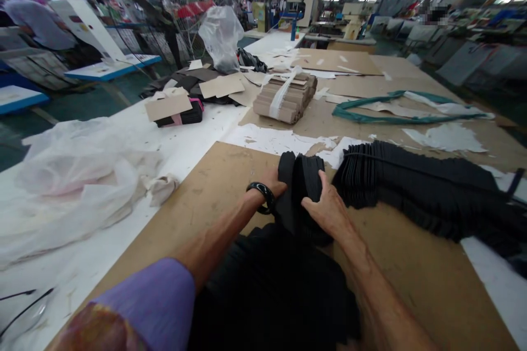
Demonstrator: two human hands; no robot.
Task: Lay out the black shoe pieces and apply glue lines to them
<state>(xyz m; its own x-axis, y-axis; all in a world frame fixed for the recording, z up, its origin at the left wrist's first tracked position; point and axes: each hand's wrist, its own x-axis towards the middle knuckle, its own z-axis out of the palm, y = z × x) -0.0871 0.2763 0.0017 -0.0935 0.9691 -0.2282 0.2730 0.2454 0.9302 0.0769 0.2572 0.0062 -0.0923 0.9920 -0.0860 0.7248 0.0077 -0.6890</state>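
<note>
Upright between my hands stands a stack of black pieces (310, 175), split by a gap near its left side. My left hand (275, 185), with a dark bangle at the wrist, grips the left part of the stack; its fingers are mostly hidden behind the pieces. On the right part, my right hand (325, 201) is closed, thumb on the near face and fingers at the right edge. A long row of black layered pieces (428, 175) lies just right of my right hand. Dark material fills the space below the stack, near my body.
Brown board (197, 197) covers the table under my hands. Beyond it sits a tied bundle of brown pieces (284, 96). White translucent sheeting (82, 186) lies at left, a green strap loop (349, 112) at back right. A person (37, 19) is at far left.
</note>
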